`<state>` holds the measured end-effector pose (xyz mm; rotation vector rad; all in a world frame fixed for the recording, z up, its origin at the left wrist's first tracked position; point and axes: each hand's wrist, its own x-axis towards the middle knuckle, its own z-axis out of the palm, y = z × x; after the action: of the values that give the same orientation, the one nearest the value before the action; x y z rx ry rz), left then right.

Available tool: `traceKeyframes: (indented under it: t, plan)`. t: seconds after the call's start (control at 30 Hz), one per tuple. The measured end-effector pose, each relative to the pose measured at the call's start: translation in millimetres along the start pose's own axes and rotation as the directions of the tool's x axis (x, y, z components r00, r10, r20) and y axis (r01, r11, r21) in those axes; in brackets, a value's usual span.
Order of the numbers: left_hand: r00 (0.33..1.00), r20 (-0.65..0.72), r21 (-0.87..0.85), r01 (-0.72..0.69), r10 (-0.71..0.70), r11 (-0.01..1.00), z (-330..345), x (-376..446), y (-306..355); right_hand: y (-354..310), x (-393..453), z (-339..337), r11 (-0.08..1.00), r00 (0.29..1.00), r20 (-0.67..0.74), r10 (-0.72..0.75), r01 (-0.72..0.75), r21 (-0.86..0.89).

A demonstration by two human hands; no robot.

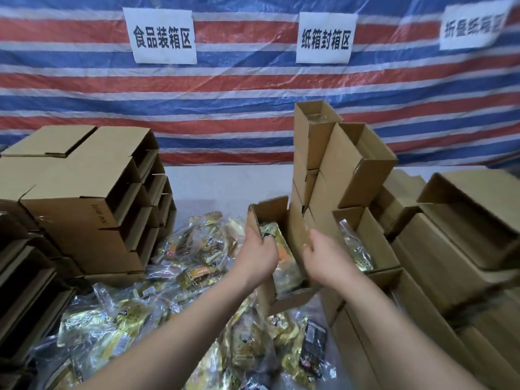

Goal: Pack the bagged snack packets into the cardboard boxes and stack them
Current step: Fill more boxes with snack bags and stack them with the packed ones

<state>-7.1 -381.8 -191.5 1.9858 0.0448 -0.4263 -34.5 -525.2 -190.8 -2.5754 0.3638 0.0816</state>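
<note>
Stacked empty cartons [92, 198] left of both hands, box stacks [346, 170] just right, loose snack packets [197, 263] beneath, left hand [257, 256] and right hand [326, 256] gripping opposite walls of an open, packet-filled cardboard box [271, 211].

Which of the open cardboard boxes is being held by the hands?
The open box in the middle, above the snack packets: the left hand and right hand grip its two side walls. The other boxes sit untouched in stacks.

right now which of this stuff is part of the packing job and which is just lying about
Job:
- held box, gripped by left hand and right hand, packets inside
- loose packets on the table
- empty boxes, left
- packed box and right stack

Lying about:
- striped tarp
- paper signs
</note>
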Motion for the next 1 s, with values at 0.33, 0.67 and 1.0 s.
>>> traceKeyframes:
  t: [0.33,0.67,1.0]
  plan:
    - [0.955,0.288,-0.048,-0.051,0.063,0.998,36,15,130,25,-3,-138,0.999,0.970,-0.240,0.033,-0.040,-0.025]
    - [0.905,0.424,-0.064,-0.018,0.043,0.998,98,33,160,76,4,-172,0.994,0.952,-0.285,0.110,-0.104,0.035]
    - [0.916,0.399,-0.082,0.009,0.025,0.997,119,53,163,101,32,-173,0.996,0.953,-0.288,0.091,-0.082,0.044]
